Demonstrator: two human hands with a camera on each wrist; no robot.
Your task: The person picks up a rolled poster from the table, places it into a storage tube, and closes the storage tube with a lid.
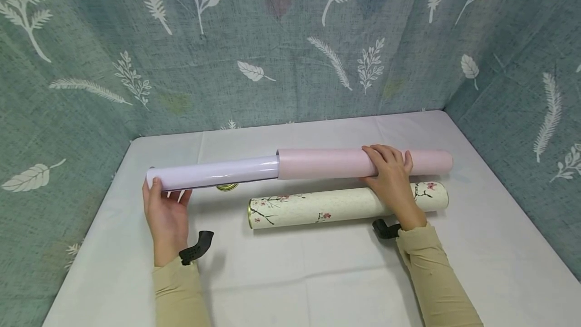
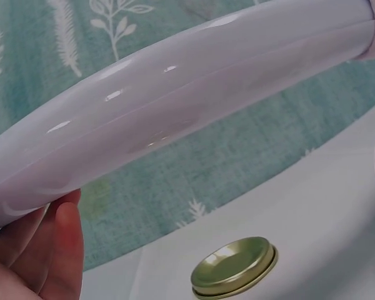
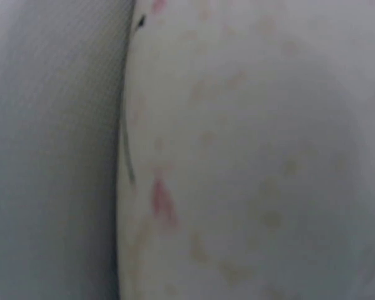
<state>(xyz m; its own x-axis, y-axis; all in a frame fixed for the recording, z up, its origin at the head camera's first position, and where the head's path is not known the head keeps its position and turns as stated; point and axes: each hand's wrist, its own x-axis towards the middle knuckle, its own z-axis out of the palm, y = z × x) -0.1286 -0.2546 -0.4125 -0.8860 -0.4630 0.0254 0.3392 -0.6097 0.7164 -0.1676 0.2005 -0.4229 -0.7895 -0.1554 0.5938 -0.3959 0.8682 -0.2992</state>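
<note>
A glossy white roll (image 1: pixel 218 172), with a lengthwise edge visible in the left wrist view, extends from the left end of a wider pink roll (image 1: pixel 322 163). Near the white roll's far left end, my left hand (image 1: pixel 167 218) holds it between thumb and fingers from below. My right hand (image 1: pixel 391 178) grips the pink roll from above, right of its middle. Both rolls are in line, raised above the table on the left. Nearer to me lies a cream cardboard tube (image 1: pixel 313 210) with a blossom print and gold rim, partly hidden by my right hand and wrist.
A round gold lid (image 2: pixel 232 265) lies on the white-covered table (image 1: pixel 272 286), beneath the white roll. Patterned green-blue fabric (image 1: pixel 290 54) hangs behind the table and along both sides. The right wrist view is filled by a blurred close-up of the printed tube (image 3: pixel 237 162).
</note>
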